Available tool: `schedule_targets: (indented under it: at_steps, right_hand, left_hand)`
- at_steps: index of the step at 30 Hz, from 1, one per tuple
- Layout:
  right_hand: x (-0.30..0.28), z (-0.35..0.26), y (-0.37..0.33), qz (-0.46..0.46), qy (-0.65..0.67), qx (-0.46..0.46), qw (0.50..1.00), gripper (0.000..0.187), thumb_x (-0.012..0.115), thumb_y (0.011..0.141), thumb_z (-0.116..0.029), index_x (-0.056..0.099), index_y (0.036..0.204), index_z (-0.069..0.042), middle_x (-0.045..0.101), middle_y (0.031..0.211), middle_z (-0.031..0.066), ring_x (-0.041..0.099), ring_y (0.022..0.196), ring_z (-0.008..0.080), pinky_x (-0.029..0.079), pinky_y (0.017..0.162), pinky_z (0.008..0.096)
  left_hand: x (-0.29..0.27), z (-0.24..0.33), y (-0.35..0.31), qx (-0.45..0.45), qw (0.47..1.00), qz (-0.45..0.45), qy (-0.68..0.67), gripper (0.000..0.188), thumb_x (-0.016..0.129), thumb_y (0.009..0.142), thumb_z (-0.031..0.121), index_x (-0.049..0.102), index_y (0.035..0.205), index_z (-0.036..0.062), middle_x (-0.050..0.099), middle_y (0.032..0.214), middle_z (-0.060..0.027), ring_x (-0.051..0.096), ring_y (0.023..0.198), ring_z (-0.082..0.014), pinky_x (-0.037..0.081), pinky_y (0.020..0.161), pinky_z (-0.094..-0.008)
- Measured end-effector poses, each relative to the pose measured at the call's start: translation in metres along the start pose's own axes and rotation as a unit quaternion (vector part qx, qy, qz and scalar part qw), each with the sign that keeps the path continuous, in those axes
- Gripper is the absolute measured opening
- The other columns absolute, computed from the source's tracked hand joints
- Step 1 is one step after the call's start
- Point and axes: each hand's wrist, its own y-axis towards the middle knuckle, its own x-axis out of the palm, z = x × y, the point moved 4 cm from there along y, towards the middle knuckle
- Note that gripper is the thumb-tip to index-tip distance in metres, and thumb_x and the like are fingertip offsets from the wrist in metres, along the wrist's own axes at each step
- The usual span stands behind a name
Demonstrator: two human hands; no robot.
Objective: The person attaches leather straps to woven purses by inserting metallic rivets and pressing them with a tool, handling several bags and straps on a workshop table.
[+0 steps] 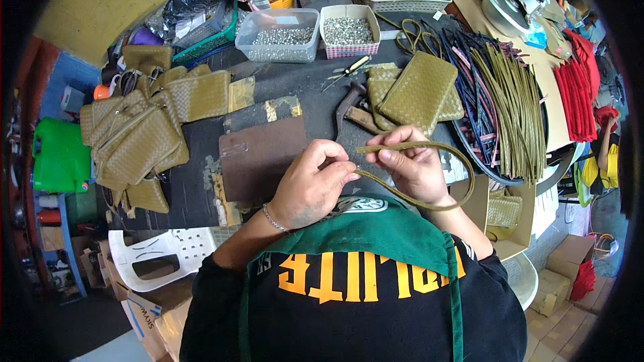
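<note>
An olive-green strap [463, 161] loops between my two hands, its curve swinging out past my right wrist. My left hand [315, 184] is closed, pinching one end between thumb and fingertips. Near the other end, my right hand [410, 164] grips the strap between thumb and forefinger, and the tip sticks out toward the left. Under and beyond my left hand lies a flat brown board [258, 157]. Just past my right hand are woven olive pouches [419, 90], stacked beside a hammer [349, 104] whose handle runs partly beneath them.
A heap of woven olive pouches [137, 137] covers the table's left. Small metal pieces fill a clear plastic tub [278, 35] and a checked box [349, 31] at the back. A screwdriver [347, 72] lies before them. Bundled olive straps [506, 104] rest at right, near red pieces [575, 100].
</note>
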Motion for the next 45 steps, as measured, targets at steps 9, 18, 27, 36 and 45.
schedule_targets:
  at_steps: [9,18,27,36,45]
  right_hand:
    - [0.008,0.005,-0.013,0.004,-0.110,-0.070,0.991,0.018,0.052,0.075,0.010,0.043,0.087,0.000,0.056,0.091,0.0159,0.056,0.082,0.0148,0.048,0.072,0.0238]
    - [0.010,0.008,-0.019,-0.012,-0.121,-0.072,0.990,0.017,0.052,0.075,0.008,0.042,0.086,0.001,0.055,0.090,0.0160,0.056,0.082,0.0157,0.048,0.071,0.0229]
    - [0.011,0.003,-0.018,-0.040,-0.173,-0.057,0.982,0.016,0.052,0.077,0.004,0.041,0.087,-0.001,0.055,0.089,0.0116,0.052,0.085,0.0119,0.044,0.074,0.0227]
    - [0.012,0.001,-0.024,-0.046,-0.157,-0.024,0.986,0.023,0.052,0.077,0.002,0.040,0.097,-0.001,0.052,0.095,0.0081,0.052,0.090,0.0117,0.042,0.077,0.0229]
    - [0.005,0.008,-0.032,-0.017,-0.378,-0.087,0.922,0.019,0.058,0.075,-0.002,0.047,0.091,-0.002,0.054,0.085,0.0067,0.053,0.079,0.0137,0.043,0.070,0.0258]
  left_hand:
    - [-0.002,0.007,0.000,0.066,0.995,-0.035,0.068,0.019,0.068,0.058,-0.002,0.057,0.074,-0.0003,0.047,0.077,-0.0067,0.050,0.067,-0.0168,0.043,0.057,-0.0246]
    - [0.001,0.009,0.000,0.066,0.997,-0.019,0.039,0.012,0.062,0.064,0.000,0.053,0.072,-0.0015,0.043,0.075,-0.0078,0.049,0.060,-0.0186,0.042,0.051,-0.0282]
    - [-0.001,0.008,0.003,0.043,0.998,-0.029,0.036,0.012,0.063,0.064,0.000,0.054,0.072,-0.0025,0.043,0.076,-0.0082,0.050,0.061,-0.0181,0.043,0.051,-0.0267]
    - [0.005,0.007,0.004,0.003,0.991,-0.092,0.098,0.015,0.060,0.068,0.008,0.055,0.081,0.0033,0.049,0.092,-0.0071,0.052,0.076,-0.0201,0.042,0.064,-0.0317]
    - [0.013,0.007,0.007,0.026,0.987,-0.147,0.062,0.016,0.060,0.066,0.004,0.055,0.080,0.0018,0.050,0.084,-0.0064,0.051,0.080,-0.0226,0.040,0.066,-0.0320]
